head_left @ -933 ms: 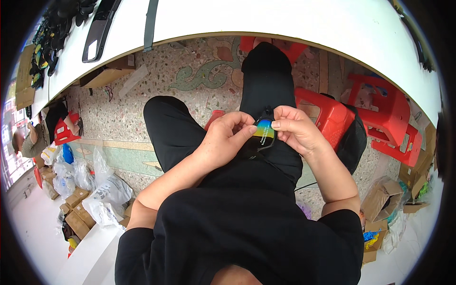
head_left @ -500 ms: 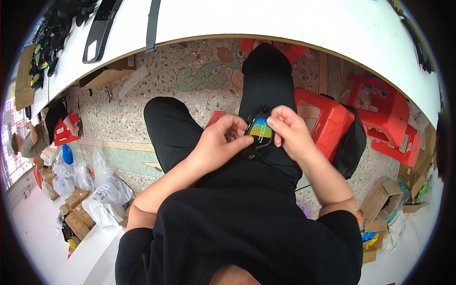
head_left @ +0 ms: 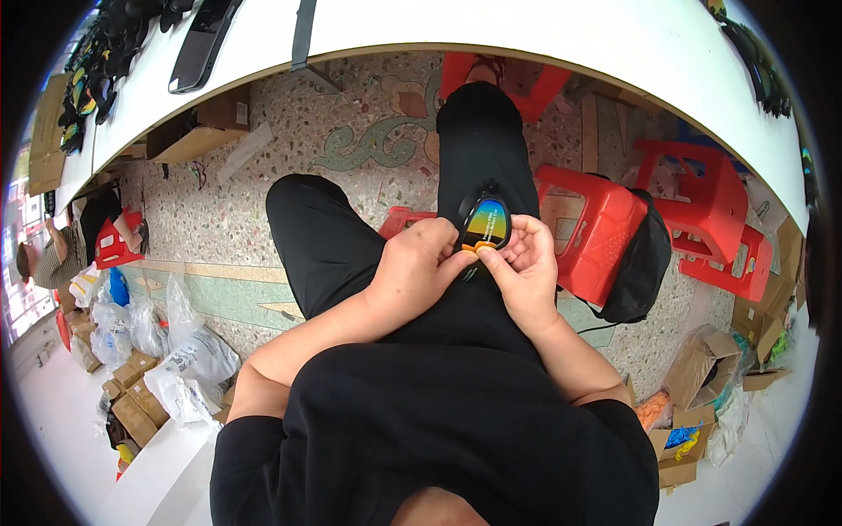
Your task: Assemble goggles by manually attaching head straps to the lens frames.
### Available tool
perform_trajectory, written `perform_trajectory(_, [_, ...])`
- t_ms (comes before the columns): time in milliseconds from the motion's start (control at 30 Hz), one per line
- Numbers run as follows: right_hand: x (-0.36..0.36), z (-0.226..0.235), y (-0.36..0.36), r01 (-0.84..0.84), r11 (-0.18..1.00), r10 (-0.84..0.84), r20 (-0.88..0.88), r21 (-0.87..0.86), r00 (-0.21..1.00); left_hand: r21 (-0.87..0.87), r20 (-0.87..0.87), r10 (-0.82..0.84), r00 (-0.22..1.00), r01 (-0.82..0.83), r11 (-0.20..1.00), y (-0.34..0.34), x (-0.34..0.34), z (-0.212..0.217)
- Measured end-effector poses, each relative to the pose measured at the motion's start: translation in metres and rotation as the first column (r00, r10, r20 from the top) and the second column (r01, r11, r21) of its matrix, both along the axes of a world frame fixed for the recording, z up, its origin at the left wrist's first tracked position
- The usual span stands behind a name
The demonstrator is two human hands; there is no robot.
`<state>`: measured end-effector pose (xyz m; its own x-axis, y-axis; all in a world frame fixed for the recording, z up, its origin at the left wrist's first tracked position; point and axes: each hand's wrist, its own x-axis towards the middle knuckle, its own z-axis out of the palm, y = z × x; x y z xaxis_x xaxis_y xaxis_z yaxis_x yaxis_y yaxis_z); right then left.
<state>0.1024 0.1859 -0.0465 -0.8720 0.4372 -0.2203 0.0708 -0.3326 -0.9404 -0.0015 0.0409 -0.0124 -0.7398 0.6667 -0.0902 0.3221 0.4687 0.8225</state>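
A small dark-framed lens (head_left: 485, 223) with a mirrored coating that runs from blue at the top through green to orange at the bottom sits between both hands, held above the person's lap, over the right thigh of the black trousers (head_left: 351, 237). It stands roughly upright with its coloured face toward the camera. Whether it is one eye of a pair of goggles or a single piece cannot be told; a dark strap or frame part shows just above it.

The left hand (head_left: 419, 267) is curled, its fingers closed in narrowly, with thumb and forefinger tips pinching the lens at its lower left edge. The right hand (head_left: 524, 263) grips the lens from the right side, fingers bent close together around its rim, the thumb pressing at the lower edge next to the left thumb. The two hands touch each other under the lens.

The person sits with legs apart on a patterned terrazzo floor (head_left: 263, 193). Red plastic stools (head_left: 596, 237) stand just to the right of the right leg, with a black bag (head_left: 645, 267) leaning against the nearest one. A white bench (head_left: 570, 35) curves across the top, with black flat items (head_left: 202, 39) near its left end. Cardboard boxes (head_left: 702, 368) lie at the lower right, and white plastic bags (head_left: 189, 359) at the lower left.
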Motion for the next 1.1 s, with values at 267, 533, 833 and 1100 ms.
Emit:
perform_trajectory(267, [-0.019, 0.030, 0.071, -0.564, 0.627, 0.413, 0.384, 0.538, 0.826, 0.107, -0.018, -0.093, 0.996, 0.094, 0.990, 0.001, -0.015, -0.025])
perform_trajectory(533, [-0.078, 0.057, 0.086, -0.423, -0.097, 0.760, 0.342, 0.901, 0.552, 0.104, -0.027, -0.189, 0.982, 0.191, 0.976, 0.006, -0.019, -0.030])
perform_trajectory(833, [-0.030, 0.047, 0.061, -0.162, 0.288, 0.168, 0.116, 0.944, 0.979, 0.270, 0.330, 0.385, 0.862, -0.477, 0.836, -0.014, -0.021, -0.024])
perform_trajectory(1100, [-0.002, 0.029, -0.009, -0.081, 0.306, 0.036, 0.074, 0.949, 0.997, 0.237, 0.162, 0.269, 0.949, -0.303, 0.923, 0.004, -0.009, -0.027])
